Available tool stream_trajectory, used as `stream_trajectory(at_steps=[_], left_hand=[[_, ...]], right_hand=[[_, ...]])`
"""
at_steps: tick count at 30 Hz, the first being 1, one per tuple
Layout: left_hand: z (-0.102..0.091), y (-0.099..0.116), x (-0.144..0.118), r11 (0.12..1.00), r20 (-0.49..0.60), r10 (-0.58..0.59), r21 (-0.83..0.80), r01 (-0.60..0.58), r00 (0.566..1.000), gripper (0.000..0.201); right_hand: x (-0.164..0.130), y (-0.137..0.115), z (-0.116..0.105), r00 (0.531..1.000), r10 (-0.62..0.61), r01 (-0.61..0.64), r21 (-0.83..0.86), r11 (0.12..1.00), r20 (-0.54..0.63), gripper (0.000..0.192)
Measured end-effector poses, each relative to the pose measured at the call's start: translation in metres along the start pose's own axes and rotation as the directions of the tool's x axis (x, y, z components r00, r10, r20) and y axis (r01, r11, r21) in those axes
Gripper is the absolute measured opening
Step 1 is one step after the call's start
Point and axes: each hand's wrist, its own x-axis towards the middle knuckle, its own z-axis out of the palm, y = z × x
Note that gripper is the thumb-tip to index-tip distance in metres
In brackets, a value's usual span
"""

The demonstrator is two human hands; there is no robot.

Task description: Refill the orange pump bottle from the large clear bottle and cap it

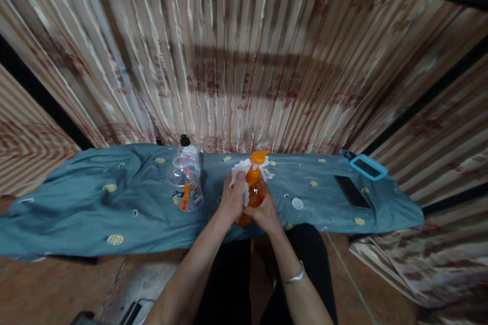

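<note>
Two bare arms come up from the bottom of the frame and meet in the middle. Between them sit the person's dark trousers, and brown floor shows on both sides.

The right hand (267,212) has a silver bracelet (294,278) on its wrist. It wraps around the lower part of an orange bottle (254,194), fingers curled tight, so the bottle stays upright and does not slip. The left hand (232,198) is pressed against the bottle's left side, pinching a white cloth (241,168) with its fingertips up near the neck. The cloth bunches around the neck, just under the orange cap (259,157). Held this way, one hand keeps the bottle steady while the other rubs the cloth on it.

The bottle is in the middle of the frame, just above the near edge of the surface, which is covered by a blue sheet (76,208) with small yellow spots. I cannot tell if the bottle's bottom rests on the sheet or is lifted.

Left of the hands stands a clear bottle (186,180) with a black cap and an orange label, near but not touching. A small white disc (297,203) lies on the sheet just right of the hands. Farther right lie a black phone (352,191) and a blue-edged thing (368,167), well apart from the hands. Behind it all hangs a striped curtain (244,61).
</note>
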Motion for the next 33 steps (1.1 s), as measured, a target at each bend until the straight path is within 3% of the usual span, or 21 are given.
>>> stream_trajectory(at_steps=[3, 5, 9, 12, 16, 21, 26, 33], left_hand=[[0.002, -0.001, 0.015, 0.94, 0.133, 0.195, 0.256, -0.224, 0.972, 0.029], [0.0, -0.009, 0.023, 0.857, 0.159, 0.307, 0.382, -0.345, 0.938, 0.035], [-0.003, -0.028, 0.03, 0.74, 0.178, 0.405, 0.512, -0.436, 0.897, 0.053], [-0.004, -0.038, 0.028, 0.72, 0.19, 0.428, 0.519, -0.461, 0.883, 0.058], [-0.011, -0.045, 0.025, 0.787, 0.133, 0.365, 0.485, -0.381, 0.922, 0.068], [-0.026, -0.057, 0.025, 0.953, 0.032, 0.079, 0.291, -0.085, 0.996, 0.056], [-0.048, -0.083, 0.024, 0.989, -0.105, -0.082, 0.112, 0.093, 0.991, 0.032], [-0.067, -0.113, 0.02, 0.984, -0.215, -0.162, 0.043, 0.175, 0.963, 0.018]], right_hand=[[0.015, 0.007, 0.002, 1.0, -0.023, 0.024, -0.031, 0.999, 0.02, 0.036], [0.021, 0.013, 0.002, 0.999, -0.04, 0.041, -0.065, 0.997, 0.009, 0.037], [0.026, 0.024, -0.001, 0.998, -0.055, 0.052, -0.112, 0.992, -0.022, 0.036], [0.024, 0.029, -0.002, 0.998, -0.046, 0.041, -0.116, 0.992, -0.041, 0.036], [0.019, 0.033, -0.002, 0.998, -0.018, 0.01, -0.121, 0.993, -0.068, 0.037], [0.014, 0.036, -0.001, 0.994, 0.002, -0.014, -0.105, 0.994, -0.111, 0.042], [0.013, 0.035, 0.0, 0.993, -0.017, 0.01, -0.067, 0.998, -0.116, 0.043], [0.014, 0.036, 0.005, 0.994, -0.023, 0.019, -0.036, 0.999, -0.106, 0.043]])
